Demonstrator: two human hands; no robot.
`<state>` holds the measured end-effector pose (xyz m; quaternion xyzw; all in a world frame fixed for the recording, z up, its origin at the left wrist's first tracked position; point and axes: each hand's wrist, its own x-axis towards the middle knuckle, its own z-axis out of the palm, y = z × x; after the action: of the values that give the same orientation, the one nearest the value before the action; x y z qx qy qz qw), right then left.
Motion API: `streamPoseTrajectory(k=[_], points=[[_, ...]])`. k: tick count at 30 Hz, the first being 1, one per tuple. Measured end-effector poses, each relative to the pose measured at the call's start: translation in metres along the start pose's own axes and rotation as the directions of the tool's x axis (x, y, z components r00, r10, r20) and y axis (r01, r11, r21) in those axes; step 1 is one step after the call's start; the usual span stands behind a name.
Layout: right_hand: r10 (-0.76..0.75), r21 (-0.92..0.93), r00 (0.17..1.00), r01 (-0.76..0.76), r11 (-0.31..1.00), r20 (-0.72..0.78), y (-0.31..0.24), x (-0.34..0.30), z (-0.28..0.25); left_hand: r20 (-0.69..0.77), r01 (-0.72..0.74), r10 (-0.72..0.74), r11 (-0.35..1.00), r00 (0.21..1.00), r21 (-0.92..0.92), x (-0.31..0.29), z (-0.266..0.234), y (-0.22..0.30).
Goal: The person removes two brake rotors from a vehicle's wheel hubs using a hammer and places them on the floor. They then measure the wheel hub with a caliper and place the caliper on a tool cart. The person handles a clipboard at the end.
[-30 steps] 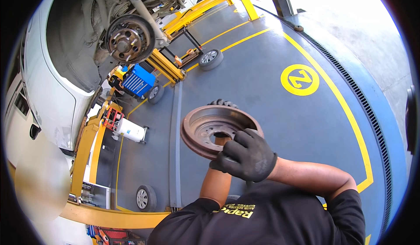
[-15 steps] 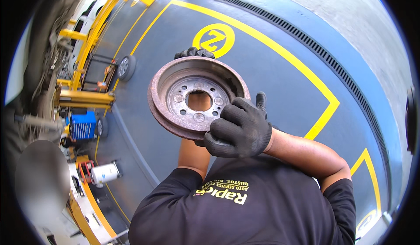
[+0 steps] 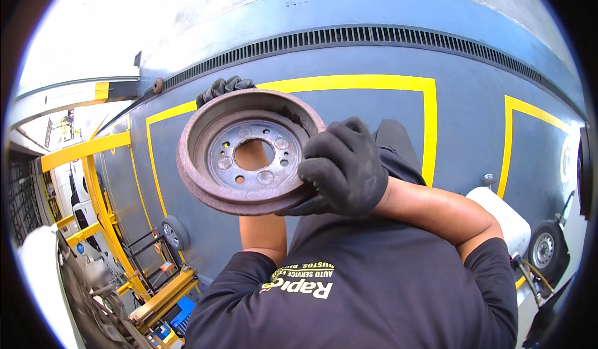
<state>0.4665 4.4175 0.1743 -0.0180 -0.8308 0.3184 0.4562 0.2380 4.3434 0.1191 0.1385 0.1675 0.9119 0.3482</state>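
Note:
A rusty brake drum [image 3: 205, 187] is held up in front of my chest, its hollow side facing me and tilted. My left hand [image 3: 225, 89], in a black glove, grips the drum's far rim; only its knuckles show above the edge. The left forearm passes behind the drum, and skin shows through the centre hole. My right hand [image 3: 349, 168], also in a black glove, is closed on the drum's right rim, its fingertips partly over the inner wall.
Blue-grey floor has yellow lines [image 3: 430, 131] and a long drain grate [image 3: 349, 35]. A yellow lift post [image 3: 103, 205] and a loose wheel [image 3: 175, 232] stand at the left. At the right are a white tank [image 3: 498, 218] and another wheel [image 3: 545, 249].
My view has swung to the right, bringing the white tank and right-hand wheel into sight. The drum has turned somewhat and sits further left in the picture; both hands keep hold of it.

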Motion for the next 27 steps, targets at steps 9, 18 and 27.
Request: streamPoseTrajectory(k=[9, 18, 27], points=[[0.300, -0.067, 0.925, -0.293, 0.954, 0.232, 0.232, 0.068, -0.010, -0.361, 0.043, 0.022, 0.984, 0.932, 0.171, 0.172, -0.106, -0.139], [0.623, -0.312, 0.608, -0.545, 0.778, 0.493, 0.461, 0.069, 0.058, -0.410, 0.332, -0.304, 0.943, 0.860, -0.004, 0.298, -0.298, -0.312], [0.833, -0.472, 0.165, -0.759, 0.450, 0.528, 0.800, -0.044, 0.182, -0.365, -0.059, -0.513, -0.637, 0.777, 0.769, 0.351, -0.606, -0.490]])
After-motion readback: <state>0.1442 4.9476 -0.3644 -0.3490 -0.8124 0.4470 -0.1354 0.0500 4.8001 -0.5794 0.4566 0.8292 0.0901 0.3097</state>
